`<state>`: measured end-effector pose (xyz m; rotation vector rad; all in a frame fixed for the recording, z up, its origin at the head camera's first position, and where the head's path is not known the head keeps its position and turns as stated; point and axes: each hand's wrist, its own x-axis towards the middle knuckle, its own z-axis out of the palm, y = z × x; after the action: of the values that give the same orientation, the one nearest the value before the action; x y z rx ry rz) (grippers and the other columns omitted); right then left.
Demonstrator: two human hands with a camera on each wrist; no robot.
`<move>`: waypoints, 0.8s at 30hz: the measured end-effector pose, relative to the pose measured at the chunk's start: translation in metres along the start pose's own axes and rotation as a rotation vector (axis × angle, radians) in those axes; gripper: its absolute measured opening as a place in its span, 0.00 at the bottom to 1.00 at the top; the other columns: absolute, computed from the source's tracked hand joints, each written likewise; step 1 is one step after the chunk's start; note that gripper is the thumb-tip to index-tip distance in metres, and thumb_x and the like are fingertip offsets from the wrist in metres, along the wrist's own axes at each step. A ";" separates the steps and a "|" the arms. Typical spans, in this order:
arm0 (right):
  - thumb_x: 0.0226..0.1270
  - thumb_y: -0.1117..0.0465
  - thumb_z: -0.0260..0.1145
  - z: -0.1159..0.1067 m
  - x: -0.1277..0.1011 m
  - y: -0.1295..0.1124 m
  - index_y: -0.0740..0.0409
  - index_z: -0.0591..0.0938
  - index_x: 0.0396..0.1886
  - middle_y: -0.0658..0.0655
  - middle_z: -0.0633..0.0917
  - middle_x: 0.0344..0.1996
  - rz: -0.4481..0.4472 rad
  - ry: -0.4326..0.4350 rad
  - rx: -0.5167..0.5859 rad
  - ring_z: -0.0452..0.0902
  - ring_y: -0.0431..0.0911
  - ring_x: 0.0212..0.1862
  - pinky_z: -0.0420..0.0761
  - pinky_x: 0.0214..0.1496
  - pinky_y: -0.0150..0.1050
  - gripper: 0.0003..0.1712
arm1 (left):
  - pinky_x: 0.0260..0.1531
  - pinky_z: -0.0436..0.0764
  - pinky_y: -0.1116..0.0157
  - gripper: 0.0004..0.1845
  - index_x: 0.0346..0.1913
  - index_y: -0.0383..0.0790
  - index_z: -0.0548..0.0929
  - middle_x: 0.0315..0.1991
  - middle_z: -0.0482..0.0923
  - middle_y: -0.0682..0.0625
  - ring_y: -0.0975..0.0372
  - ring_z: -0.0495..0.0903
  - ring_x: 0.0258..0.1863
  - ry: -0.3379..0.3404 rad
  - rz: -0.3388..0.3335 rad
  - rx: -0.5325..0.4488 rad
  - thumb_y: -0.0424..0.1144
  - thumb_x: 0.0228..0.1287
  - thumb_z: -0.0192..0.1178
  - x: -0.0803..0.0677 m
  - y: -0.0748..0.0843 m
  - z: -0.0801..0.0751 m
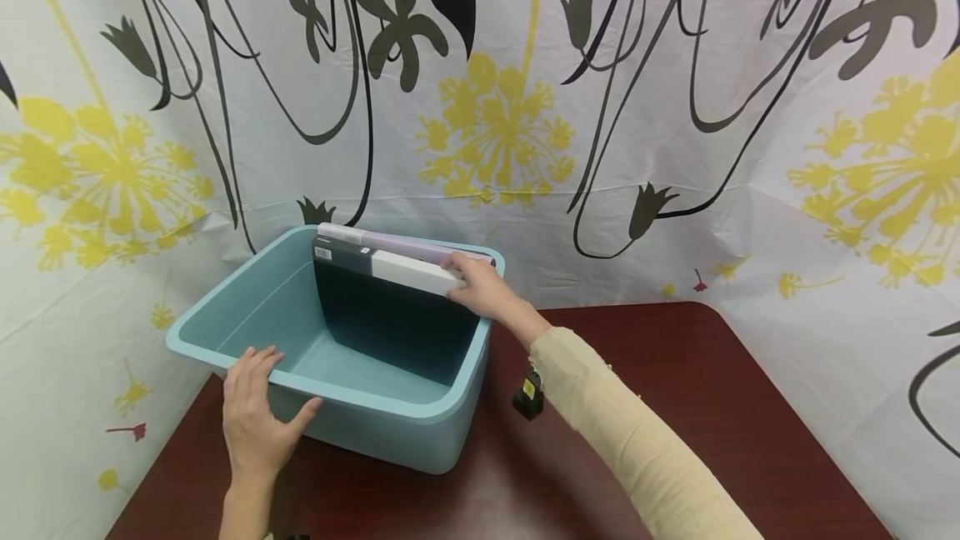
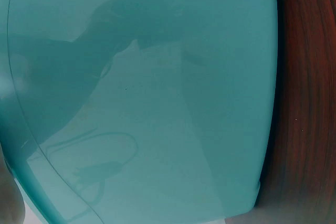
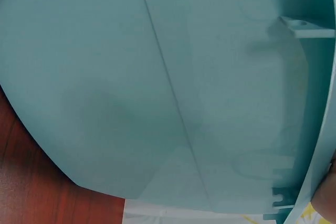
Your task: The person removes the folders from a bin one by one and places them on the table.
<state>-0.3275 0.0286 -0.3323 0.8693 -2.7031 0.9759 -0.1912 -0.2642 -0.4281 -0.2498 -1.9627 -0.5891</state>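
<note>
A light blue plastic tub (image 1: pixel 390 419) stands on a dark red-brown table (image 1: pixel 675 407). Two flat books or boxes stand upright inside it against the far wall: a dark one with a white band (image 1: pixel 390 307) in front, a pale lilac one (image 1: pixel 405 244) behind. My right hand (image 1: pixel 480 286) grips the top right corner of the dark one, fingers curled over its white band. My left hand (image 1: pixel 255 415) rests on the tub's near rim, fingers straight over the edge, thumb on the outer wall. Both wrist views show only the tub's outer wall (image 2: pixel 157 103) (image 3: pixel 157 93) close up.
A small black object with a yellow label (image 1: pixel 528 394) lies on the table just right of the tub, under my right forearm. A white curtain with yellow flowers and black stems (image 1: pixel 675 107) hangs close behind and on both sides of the table.
</note>
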 end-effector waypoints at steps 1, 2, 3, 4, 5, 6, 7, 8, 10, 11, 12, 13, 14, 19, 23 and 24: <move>0.56 0.68 0.64 0.000 0.000 0.000 0.60 0.74 0.50 0.59 0.80 0.47 -0.003 0.009 0.007 0.76 0.49 0.46 0.75 0.47 0.44 0.20 | 0.64 0.52 0.50 0.47 0.47 0.28 0.75 0.49 0.73 0.35 0.44 0.64 0.58 -0.001 0.000 0.001 0.73 0.47 0.49 0.000 0.000 0.000; 0.56 0.68 0.64 0.001 0.000 0.001 0.60 0.75 0.50 0.59 0.80 0.47 -0.007 0.018 0.015 0.76 0.48 0.46 0.76 0.47 0.43 0.19 | 0.64 0.52 0.50 0.47 0.47 0.28 0.75 0.49 0.73 0.35 0.44 0.64 0.59 -0.003 -0.001 0.002 0.74 0.47 0.49 0.000 0.000 0.000; 0.57 0.68 0.64 0.001 -0.001 0.001 0.60 0.75 0.50 0.58 0.80 0.47 -0.010 0.028 0.024 0.77 0.48 0.45 0.76 0.47 0.43 0.19 | 0.64 0.52 0.50 0.47 0.47 0.28 0.75 0.49 0.73 0.35 0.44 0.64 0.59 -0.004 -0.001 0.001 0.73 0.47 0.49 0.000 0.000 0.000; 0.57 0.68 0.63 0.002 -0.001 0.002 0.60 0.75 0.50 0.58 0.80 0.46 -0.015 0.039 0.038 0.77 0.48 0.44 0.76 0.46 0.43 0.19 | 0.64 0.52 0.50 0.47 0.47 0.28 0.75 0.49 0.73 0.35 0.44 0.64 0.59 -0.004 -0.002 0.001 0.73 0.47 0.49 0.000 0.000 0.000; 0.57 0.69 0.63 0.002 -0.001 0.003 0.61 0.76 0.49 0.59 0.80 0.46 -0.020 0.052 0.050 0.77 0.48 0.44 0.76 0.45 0.43 0.19 | 0.64 0.52 0.50 0.47 0.47 0.28 0.75 0.49 0.73 0.35 0.44 0.64 0.58 -0.005 -0.003 0.000 0.73 0.47 0.49 0.001 0.000 0.000; 0.57 0.69 0.63 0.002 -0.001 0.004 0.61 0.76 0.49 0.59 0.81 0.46 -0.027 0.065 0.061 0.77 0.48 0.43 0.76 0.44 0.42 0.18 | 0.64 0.52 0.50 0.47 0.47 0.28 0.75 0.49 0.73 0.35 0.44 0.64 0.58 -0.003 -0.003 -0.002 0.73 0.47 0.49 0.001 0.000 0.000; 0.56 0.69 0.63 0.003 -0.002 0.005 0.61 0.77 0.49 0.59 0.81 0.46 -0.035 0.080 0.070 0.77 0.47 0.42 0.77 0.43 0.42 0.18 | 0.64 0.52 0.50 0.47 0.47 0.28 0.75 0.49 0.73 0.35 0.44 0.64 0.58 -0.003 -0.003 -0.004 0.73 0.47 0.50 0.000 0.000 0.000; 0.56 0.69 0.63 0.003 -0.002 0.005 0.61 0.77 0.49 0.59 0.81 0.45 -0.040 0.094 0.081 0.77 0.47 0.41 0.77 0.42 0.42 0.18 | 0.64 0.53 0.50 0.47 0.47 0.28 0.75 0.49 0.73 0.35 0.44 0.64 0.58 -0.001 -0.003 -0.007 0.73 0.47 0.50 0.000 0.000 0.000; 0.56 0.69 0.63 0.003 -0.003 0.007 0.61 0.77 0.49 0.59 0.81 0.45 -0.049 0.125 0.099 0.77 0.47 0.41 0.77 0.41 0.41 0.18 | 0.64 0.53 0.50 0.47 0.47 0.28 0.75 0.49 0.73 0.35 0.44 0.64 0.58 0.001 -0.002 -0.008 0.73 0.47 0.50 0.000 0.000 0.000; 0.57 0.69 0.62 0.003 -0.003 0.007 0.61 0.78 0.48 0.59 0.81 0.45 -0.050 0.137 0.108 0.77 0.47 0.41 0.77 0.41 0.41 0.18 | 0.64 0.53 0.50 0.46 0.47 0.28 0.75 0.49 0.73 0.35 0.44 0.64 0.58 0.002 -0.002 -0.009 0.73 0.47 0.50 0.000 0.000 0.000; 0.57 0.69 0.62 0.003 -0.004 0.008 0.61 0.78 0.48 0.59 0.81 0.46 -0.053 0.147 0.121 0.77 0.47 0.42 0.77 0.41 0.40 0.17 | 0.64 0.53 0.50 0.46 0.47 0.28 0.75 0.49 0.73 0.35 0.44 0.64 0.58 0.003 -0.001 -0.010 0.73 0.47 0.50 0.000 0.000 0.000; 0.57 0.69 0.62 0.003 -0.005 0.008 0.61 0.78 0.48 0.59 0.81 0.46 -0.055 0.156 0.135 0.77 0.46 0.42 0.76 0.41 0.40 0.17 | 0.64 0.53 0.50 0.46 0.47 0.28 0.75 0.49 0.73 0.35 0.44 0.64 0.58 0.003 0.000 -0.010 0.73 0.47 0.50 0.000 0.000 0.000; 0.58 0.68 0.61 0.003 -0.005 0.009 0.61 0.78 0.48 0.59 0.81 0.46 -0.056 0.163 0.151 0.77 0.46 0.43 0.76 0.42 0.40 0.16 | 0.64 0.53 0.51 0.46 0.47 0.28 0.75 0.49 0.73 0.35 0.44 0.64 0.58 0.004 0.001 -0.010 0.73 0.47 0.50 0.000 0.000 0.000; 0.60 0.67 0.60 0.002 -0.008 0.010 0.58 0.79 0.48 0.58 0.81 0.47 -0.044 0.191 0.195 0.76 0.46 0.40 0.75 0.39 0.39 0.15 | 0.64 0.53 0.51 0.46 0.47 0.28 0.75 0.49 0.73 0.35 0.43 0.64 0.58 0.007 0.006 -0.011 0.73 0.48 0.50 0.001 0.000 0.001; 0.61 0.66 0.60 0.001 -0.009 0.011 0.56 0.79 0.48 0.58 0.81 0.46 -0.009 0.223 0.229 0.76 0.45 0.38 0.75 0.38 0.38 0.15 | 0.63 0.53 0.51 0.46 0.47 0.27 0.75 0.49 0.73 0.35 0.43 0.64 0.57 0.012 0.009 -0.015 0.73 0.47 0.50 0.001 0.000 0.000; 0.60 0.66 0.60 0.000 -0.010 0.010 0.56 0.79 0.48 0.58 0.81 0.46 -0.005 0.236 0.239 0.76 0.45 0.38 0.76 0.38 0.37 0.15 | 0.63 0.53 0.51 0.46 0.47 0.27 0.75 0.48 0.73 0.35 0.43 0.64 0.57 0.013 0.010 -0.015 0.73 0.47 0.50 0.001 0.000 0.000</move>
<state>-0.3254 0.0393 -0.3413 0.7431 -2.4203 1.3286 -0.1916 -0.2641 -0.4268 -0.2639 -1.9445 -0.5978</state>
